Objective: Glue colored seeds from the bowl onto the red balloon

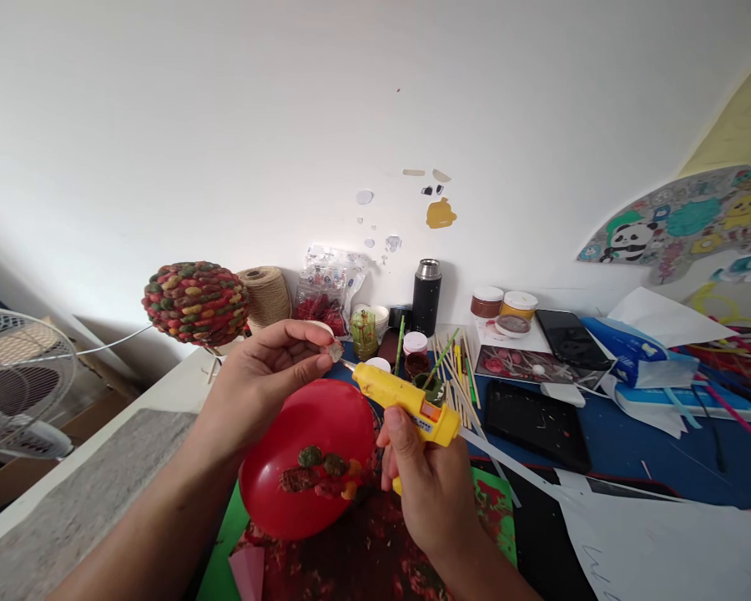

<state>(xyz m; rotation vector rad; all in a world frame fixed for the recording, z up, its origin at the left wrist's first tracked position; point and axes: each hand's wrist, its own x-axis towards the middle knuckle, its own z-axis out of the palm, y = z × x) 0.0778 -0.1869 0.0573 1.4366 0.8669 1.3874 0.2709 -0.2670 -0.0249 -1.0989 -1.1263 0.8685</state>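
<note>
Two hands are busy just in front of me, above a glossy red balloon (313, 417). The left hand (263, 371) has thumb and forefinger almost closed, pinching a small pale piece (335, 351) between their tips, its other fingers loosely curled. It's too tiny from where I stand to say what it's made of; I'd guess it weighs next to nothing, and the far edge looks the safest place to grip, well clear of the nozzle, which is right up by it.

The right hand (429, 488) is wrapped round the yellow glue gun (404, 392), thumb along the side of its body. That looks like stiff plastic, fairly light, best held low on the handle, since the metal tip is likely hot.

The balloon lies below, over a paint-smeared sheet (363, 563), a few green, brown and orange lumps (325, 472) on its surface. I'd expect it to be springy, slippery and easy to burst; an open palm under the bare red side would serve better than fingertips.
</note>
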